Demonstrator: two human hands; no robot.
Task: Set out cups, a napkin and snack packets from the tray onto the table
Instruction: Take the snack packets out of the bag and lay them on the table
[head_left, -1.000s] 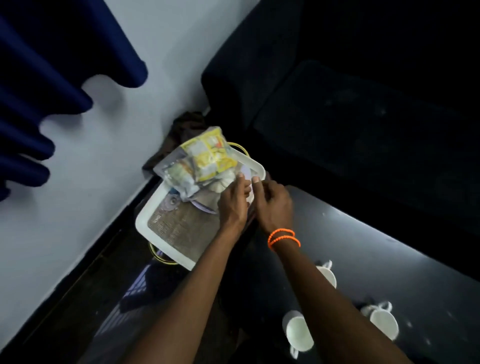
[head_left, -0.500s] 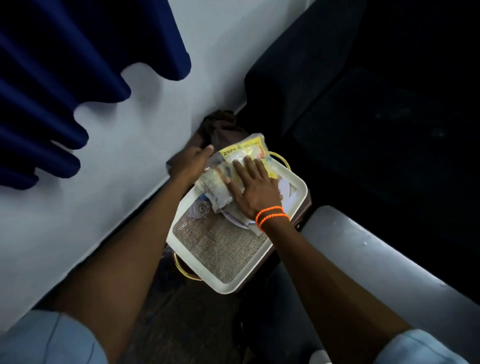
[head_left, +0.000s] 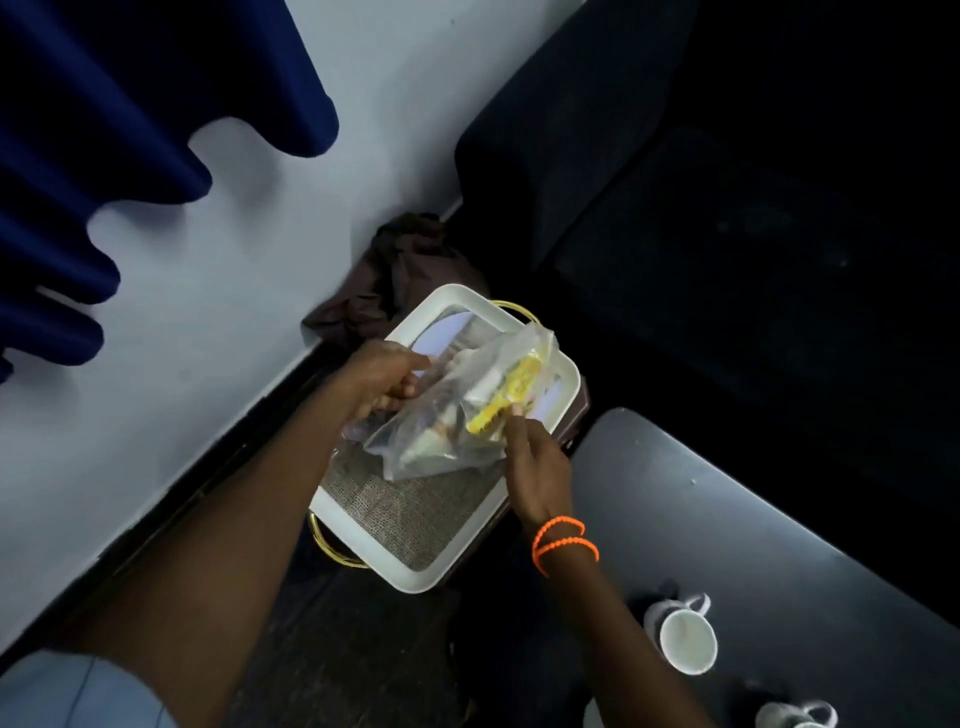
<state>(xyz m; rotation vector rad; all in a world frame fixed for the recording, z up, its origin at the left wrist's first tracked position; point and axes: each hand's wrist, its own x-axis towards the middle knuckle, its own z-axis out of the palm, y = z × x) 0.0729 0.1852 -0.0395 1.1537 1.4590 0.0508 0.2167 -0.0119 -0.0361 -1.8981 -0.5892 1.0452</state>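
Observation:
A clear plastic bag of snack packets, one of them yellow, is lifted just above the white tray with gold handles and a woven mat. My left hand grips the bag's left end. My right hand, with orange bead bracelets at the wrist, pinches the bag's right side near the yellow packet. A white plate lies at the tray's far end, partly hidden by the bag. Two white cups stand on the dark table at the lower right.
A dark brown cloth is bunched against the white wall behind the tray. A dark sofa fills the upper right. Blue curtain folds hang at the upper left. The tray rests on a low dark stand beside the table.
Both hands have taken hold of the snack bag and raised it off the plate, turning it towards the right. The view shifted, bringing the cups back into sight.

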